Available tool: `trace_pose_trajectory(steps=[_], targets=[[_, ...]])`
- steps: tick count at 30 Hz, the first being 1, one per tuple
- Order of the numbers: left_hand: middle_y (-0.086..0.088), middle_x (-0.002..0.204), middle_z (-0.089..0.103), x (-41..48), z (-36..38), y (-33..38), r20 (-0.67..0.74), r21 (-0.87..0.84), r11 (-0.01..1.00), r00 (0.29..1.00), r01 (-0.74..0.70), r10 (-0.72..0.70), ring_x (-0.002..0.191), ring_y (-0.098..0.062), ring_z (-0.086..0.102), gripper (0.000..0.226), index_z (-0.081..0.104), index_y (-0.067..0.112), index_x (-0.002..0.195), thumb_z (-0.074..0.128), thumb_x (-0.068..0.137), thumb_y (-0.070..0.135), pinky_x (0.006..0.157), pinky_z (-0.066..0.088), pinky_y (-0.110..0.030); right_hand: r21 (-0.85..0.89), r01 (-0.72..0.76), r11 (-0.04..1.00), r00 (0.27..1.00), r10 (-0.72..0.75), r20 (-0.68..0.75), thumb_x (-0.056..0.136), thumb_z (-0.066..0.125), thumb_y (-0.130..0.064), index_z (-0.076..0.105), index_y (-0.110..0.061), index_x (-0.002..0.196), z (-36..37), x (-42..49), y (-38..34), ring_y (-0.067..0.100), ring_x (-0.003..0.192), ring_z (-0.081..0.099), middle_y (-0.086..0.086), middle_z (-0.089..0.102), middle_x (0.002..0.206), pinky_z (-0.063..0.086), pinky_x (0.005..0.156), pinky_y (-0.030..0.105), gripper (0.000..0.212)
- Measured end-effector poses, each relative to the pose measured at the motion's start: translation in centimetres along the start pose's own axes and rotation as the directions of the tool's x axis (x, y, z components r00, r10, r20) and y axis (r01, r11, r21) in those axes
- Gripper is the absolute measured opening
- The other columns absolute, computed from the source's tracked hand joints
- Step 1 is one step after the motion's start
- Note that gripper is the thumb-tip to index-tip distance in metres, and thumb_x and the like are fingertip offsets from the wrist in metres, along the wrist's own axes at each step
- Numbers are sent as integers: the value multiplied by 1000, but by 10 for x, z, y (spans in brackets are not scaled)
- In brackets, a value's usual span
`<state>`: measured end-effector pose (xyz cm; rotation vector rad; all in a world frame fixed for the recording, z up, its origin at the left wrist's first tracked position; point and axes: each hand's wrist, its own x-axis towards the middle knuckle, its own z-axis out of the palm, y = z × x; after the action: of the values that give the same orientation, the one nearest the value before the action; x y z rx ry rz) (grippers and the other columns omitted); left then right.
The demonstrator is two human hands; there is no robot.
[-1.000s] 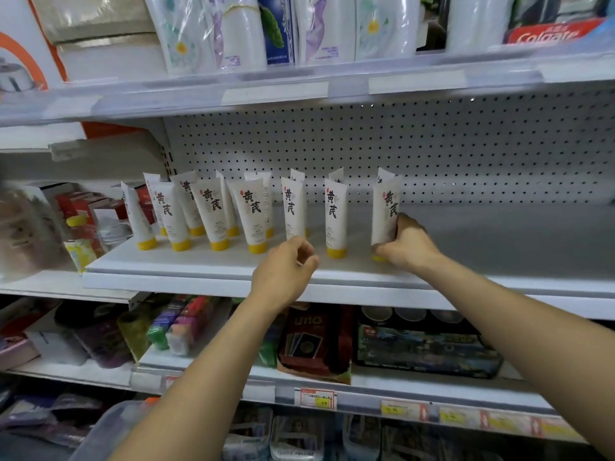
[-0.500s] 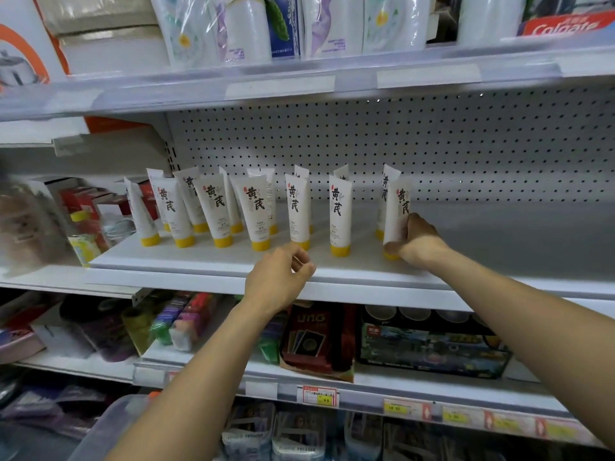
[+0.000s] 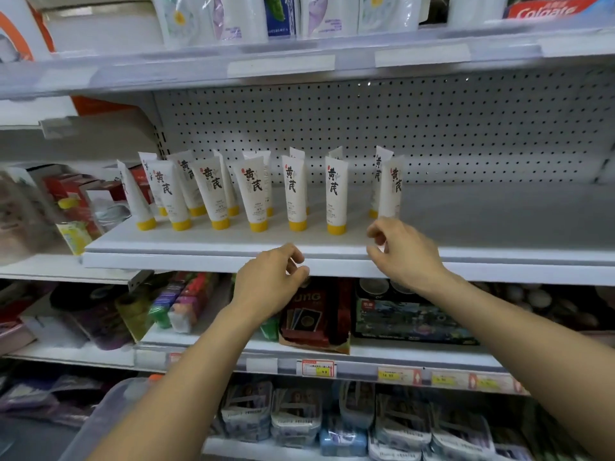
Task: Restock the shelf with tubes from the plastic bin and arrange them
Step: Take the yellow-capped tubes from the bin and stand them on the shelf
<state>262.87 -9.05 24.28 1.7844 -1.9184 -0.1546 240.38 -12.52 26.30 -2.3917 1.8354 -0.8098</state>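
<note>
- Shelf: white deck with a pegboard back. Stock occupies its left half.
- Plastic bin: clear, low at lower left. Only one corner is in view, so its contents cannot be told.
- Tubes: white, yellow caps down, standing on the shelf in a front and a back row. Several lean.
- Left hand: at the shelf's front edge, fingers loosely curled, holding nothing.
- Right hand: just in front of the end tube, not touching it, fingers loosely curled, empty.
- Step in hand, as judged: one tube set, both hands free.
- Next move calls for reaching down to the bin, gripping further tubes, and extending the rows rightward at matching spacing.
</note>
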Motion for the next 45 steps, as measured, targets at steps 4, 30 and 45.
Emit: trace_pose_trajectory(steps=[4, 30, 45], targets=[[16, 84, 64, -22, -7, -25, -9, 71, 997, 1000, -14, 15, 85, -10, 63, 18, 58, 32, 101, 57, 89, 45, 73, 53, -34, -15, 133, 991, 986, -131, 101, 92, 54, -30, 53, -23, 118, 20, -13, -38, 13, 91, 51, -6, 57, 115, 41, 70, 30, 27], [4, 92, 68, -257, 21, -481, 644, -62, 745, 597, 664, -478, 84, -18, 64, 8, 63, 30, 93, 65, 86, 30, 81, 52, -30, 111, 275, 955, 281, -190, 941, 91, 54, -31, 51, -21, 124, 440, -150, -350, 28, 113, 54, 6, 57, 126, 47, 83, 34, 36], [-15, 124, 56, -309, 218, -504, 818, 127, -152, -190, 980, -543, 61, -28, 65, 62, 31, 4, 142, 57, 91, 28, 45, 55, -31, 42, 336, 941, 47, -62, 997, 94, 51, -23, 54, -13, 129, 612, -195, -329, 29, 120, 54, 10, 56, 133, 47, 97, 38, 36]])
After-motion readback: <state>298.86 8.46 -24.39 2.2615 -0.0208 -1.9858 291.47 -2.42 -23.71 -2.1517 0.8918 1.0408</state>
